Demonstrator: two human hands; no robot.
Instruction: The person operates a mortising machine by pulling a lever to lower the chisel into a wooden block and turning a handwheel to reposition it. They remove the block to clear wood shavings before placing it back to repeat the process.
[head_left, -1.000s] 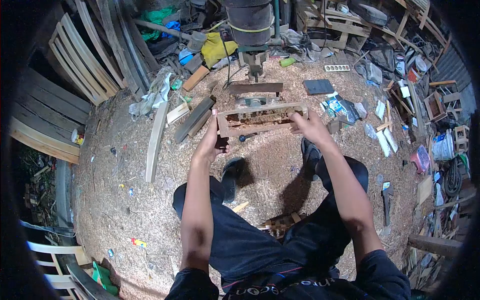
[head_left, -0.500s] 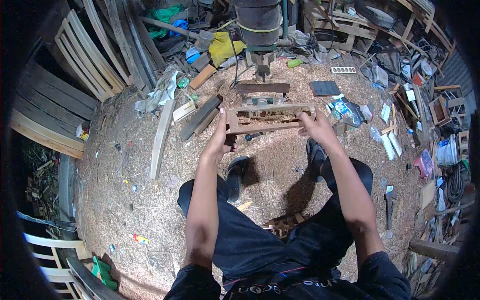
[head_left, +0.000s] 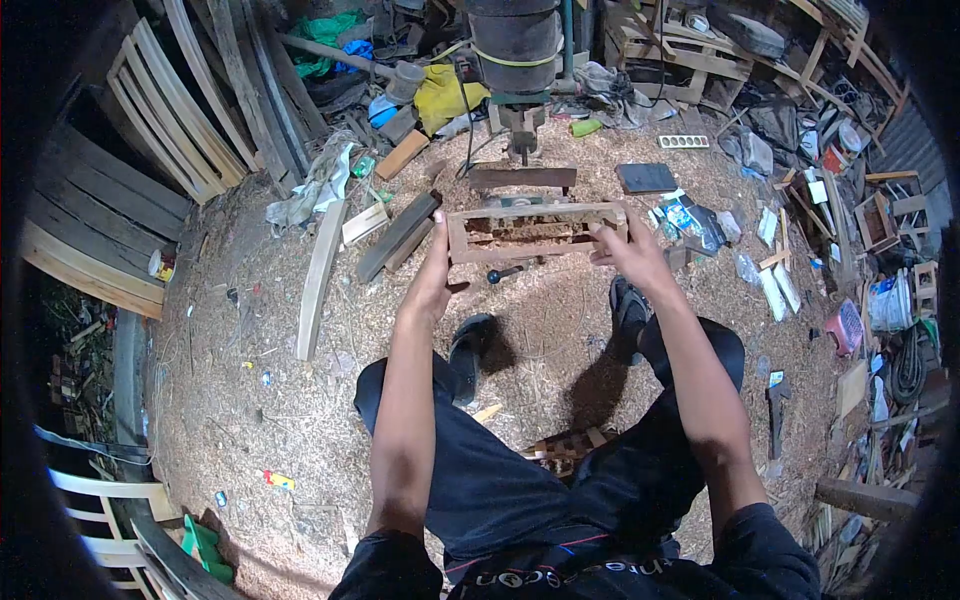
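Observation:
A rectangular wooden frame with an open middle is held up level between both hands, in front of the drill press. My left hand grips its left end, the thumb up along the short side. My right hand holds the right end, with fingers bent over the near corner. Behind the frame, a dark wooden board lies across the machine's table. A black-knobbed lever shows just below the frame's near rail.
Wood shavings cover the floor. Dark timber blocks and a long pale plank lie to the left. A black flat box is at the right of the machine. A hatchet-like tool lies far right.
The wooden frame has tilted so that its opening shows wider, and it has shifted slightly left. Both hands still hold its ends.

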